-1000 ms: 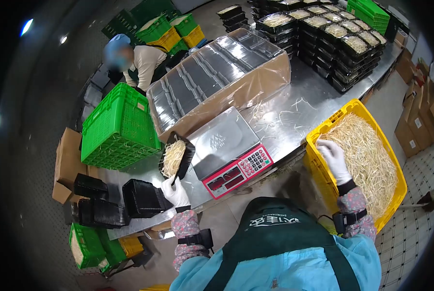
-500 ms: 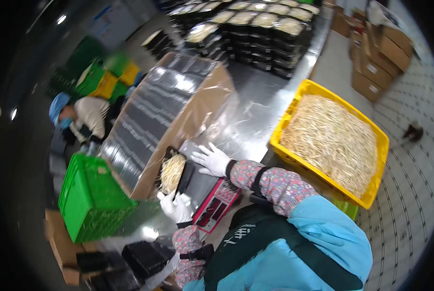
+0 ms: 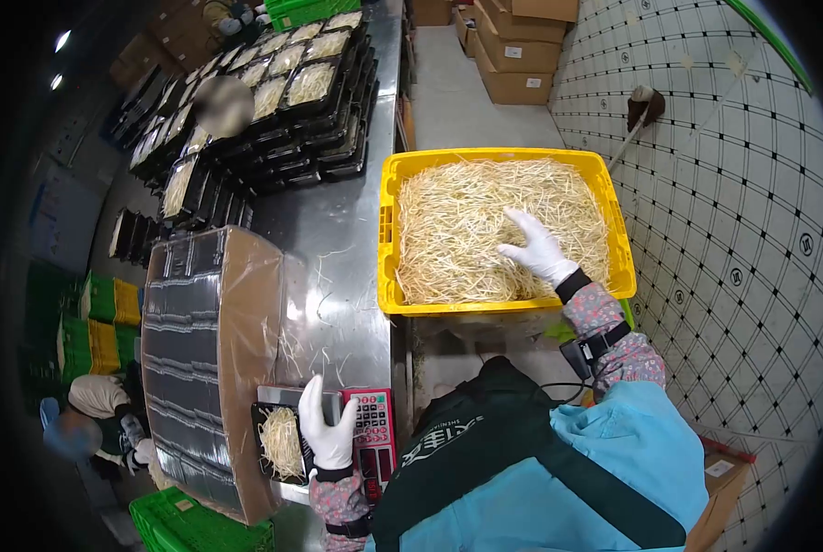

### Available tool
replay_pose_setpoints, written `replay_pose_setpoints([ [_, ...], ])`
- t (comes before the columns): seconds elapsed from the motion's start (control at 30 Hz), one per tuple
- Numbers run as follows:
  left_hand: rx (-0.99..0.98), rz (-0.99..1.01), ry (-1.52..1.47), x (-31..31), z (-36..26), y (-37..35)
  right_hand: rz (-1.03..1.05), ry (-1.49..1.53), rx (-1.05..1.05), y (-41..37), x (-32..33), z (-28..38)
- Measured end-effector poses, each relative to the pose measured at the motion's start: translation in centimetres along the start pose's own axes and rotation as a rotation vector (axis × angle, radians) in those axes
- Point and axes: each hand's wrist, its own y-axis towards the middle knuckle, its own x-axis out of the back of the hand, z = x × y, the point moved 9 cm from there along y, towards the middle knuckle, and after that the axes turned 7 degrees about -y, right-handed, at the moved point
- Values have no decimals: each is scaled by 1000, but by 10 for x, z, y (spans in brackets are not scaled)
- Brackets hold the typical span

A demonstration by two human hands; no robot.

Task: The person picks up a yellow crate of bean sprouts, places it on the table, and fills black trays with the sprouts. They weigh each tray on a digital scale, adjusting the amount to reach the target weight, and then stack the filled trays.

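My right hand (image 3: 537,248), in a white glove, is over the pale bean sprouts (image 3: 457,239) that fill a yellow crate (image 3: 390,276). Its fingers are apart and nothing is in them. My left hand (image 3: 327,428), also gloved, has its thumb and fingers spread beside a black tray (image 3: 264,443) holding a small heap of sprouts (image 3: 282,443). That tray rests on a scale (image 3: 374,421) with a red keypad panel, just right of the hand.
A large box of stacked black trays (image 3: 183,368) stands left of the scale. Filled trays (image 3: 310,83) are piled on the metal table (image 3: 338,221). A co-worker (image 3: 98,414) is at lower left, near a green crate (image 3: 190,520). Cardboard boxes (image 3: 517,55) stand beyond the yellow crate.
The view has turned toward the yellow crate. My right hand has moved from the scale to above the sprouts. My left hand has come off the tray's edge, its fingers now spread.
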Motion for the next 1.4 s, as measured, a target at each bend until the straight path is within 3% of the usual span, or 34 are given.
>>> replay_pose_setpoints([
  [0.13,-194,306,-36,-106,-45,65,87,-127,-221,-31,42,-94],
  [0.23,-283,477,-62,-179,-71,91,286,-428,-206,-50,53,-132],
  [0.37,-521,694,11,-288,-126,106,513,-598,-33,-65,39,-150],
  [0.53,-723,798,185,-423,-181,104,522,-587,70,-43,30,-146],
  [0.67,-634,971,485,-491,-178,98,582,-525,48,-31,21,-156],
  [0.77,-656,944,430,-496,-178,76,492,-553,121,-48,23,-154],
  [0.83,-591,1009,398,-495,-175,66,355,-487,198,-64,34,-147],
  [0.93,-500,1009,333,-496,-171,65,305,-394,214,-72,51,-141],
  [1.03,-349,1069,289,-506,-161,67,139,-469,312,-70,58,-139],
  [1.13,-201,1179,207,-517,-151,71,437,-420,170,-58,33,-161],
  [1.2,-134,1208,180,-506,-168,82,412,-308,140,-51,34,-169],
  [1.27,-169,1129,128,-480,-189,104,408,-248,110,-38,50,-162],
  [1.33,-198,1078,128,-452,-204,133,272,-206,166,-17,81,-135],
  [1.4,-349,881,76,-414,-220,174,148,-179,212,14,107,-97],
])
